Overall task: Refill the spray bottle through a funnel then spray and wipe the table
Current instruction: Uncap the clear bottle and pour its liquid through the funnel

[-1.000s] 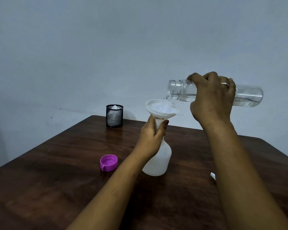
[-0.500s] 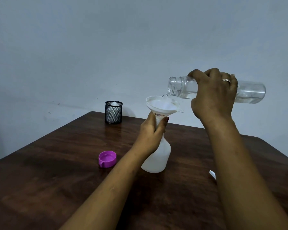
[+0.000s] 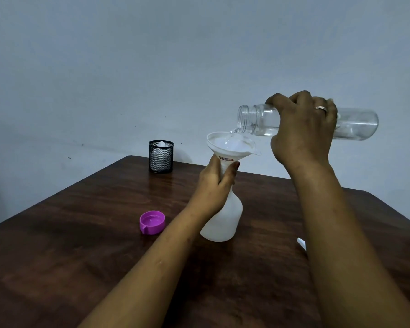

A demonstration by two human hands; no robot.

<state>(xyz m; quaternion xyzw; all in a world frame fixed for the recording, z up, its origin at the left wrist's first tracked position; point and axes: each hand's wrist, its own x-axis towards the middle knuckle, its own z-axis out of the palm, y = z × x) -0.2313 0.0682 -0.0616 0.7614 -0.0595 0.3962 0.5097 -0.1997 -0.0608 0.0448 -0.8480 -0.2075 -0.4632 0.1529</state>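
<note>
Head view: right hand [image 3: 303,129] still grips tilted bottle [image 3: 258,119], left hand [image 3: 214,183] grips funnel [image 3: 230,143].

Single head-worn wide-angle view, looking forward and down, close over the table [image 3: 81,233], facing the wall [image 3: 152,67]

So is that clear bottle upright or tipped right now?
Tipped, almost on its side. The right hand grips the clear bottle with its uncapped mouth over the white funnel, and water trickles from it into the funnel.
</note>
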